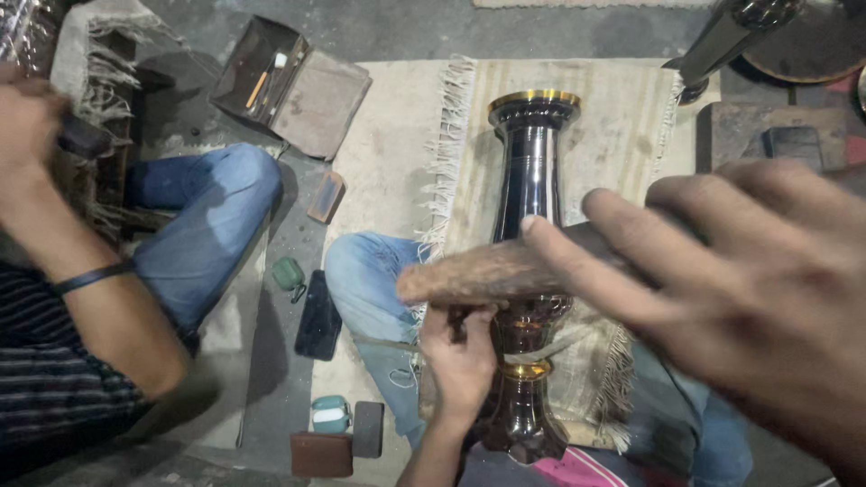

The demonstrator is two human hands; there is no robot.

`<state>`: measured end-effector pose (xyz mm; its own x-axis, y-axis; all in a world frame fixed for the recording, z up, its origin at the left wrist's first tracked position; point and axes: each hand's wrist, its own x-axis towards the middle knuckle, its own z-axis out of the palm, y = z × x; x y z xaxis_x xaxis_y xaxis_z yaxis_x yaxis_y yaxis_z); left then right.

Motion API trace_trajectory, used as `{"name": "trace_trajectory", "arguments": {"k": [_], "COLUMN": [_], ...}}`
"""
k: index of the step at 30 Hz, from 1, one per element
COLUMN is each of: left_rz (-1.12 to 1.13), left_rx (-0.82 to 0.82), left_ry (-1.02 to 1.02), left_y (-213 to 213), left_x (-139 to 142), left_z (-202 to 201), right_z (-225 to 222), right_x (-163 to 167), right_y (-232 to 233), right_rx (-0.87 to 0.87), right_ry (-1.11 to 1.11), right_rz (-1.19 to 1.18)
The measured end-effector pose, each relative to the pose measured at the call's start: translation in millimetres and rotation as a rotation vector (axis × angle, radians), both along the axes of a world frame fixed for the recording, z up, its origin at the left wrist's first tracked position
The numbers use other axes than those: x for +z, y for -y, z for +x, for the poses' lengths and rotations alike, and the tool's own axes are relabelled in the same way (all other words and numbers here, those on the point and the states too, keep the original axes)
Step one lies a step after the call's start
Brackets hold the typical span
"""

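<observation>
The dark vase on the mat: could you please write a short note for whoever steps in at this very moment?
Left hand: gripping the dark metal vase at its narrow waist, holding it steady across the lap.
Right hand: raised close to the camera, blurred, holding a wooden mallet whose head is over the vase's lower body.
The vase lies lengthwise on a fringed mat, gold-rimmed mouth pointing away.
A second person sits on the left, one hand raised with a dark object.
A phone and small cases lie on the floor between the knees.
Done and left: not readable from the surface; check the vase by eye.
</observation>
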<state>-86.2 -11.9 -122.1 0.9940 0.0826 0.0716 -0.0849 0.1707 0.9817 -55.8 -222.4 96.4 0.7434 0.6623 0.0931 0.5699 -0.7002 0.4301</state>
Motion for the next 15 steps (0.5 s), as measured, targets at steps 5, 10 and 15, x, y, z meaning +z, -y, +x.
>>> {"name": "trace_trajectory", "arguments": {"k": [5,10,15], "left_rz": [0.123,-0.098,0.109], "left_rx": [-0.179,-0.456,-0.406], "left_ry": [0.064,0.105,0.156], "left_y": [-19,-32,-31], "left_x": [6,10,5], "left_z": [21,37,39], "right_z": [0,4,-5], "right_x": [-6,0,0], "right_y": [8,10,20], "right_rx": [-0.165,-0.11,-0.067], "right_ry": [-0.007,-0.046,-0.175], "right_rz": [0.092,0.487,0.69]}}
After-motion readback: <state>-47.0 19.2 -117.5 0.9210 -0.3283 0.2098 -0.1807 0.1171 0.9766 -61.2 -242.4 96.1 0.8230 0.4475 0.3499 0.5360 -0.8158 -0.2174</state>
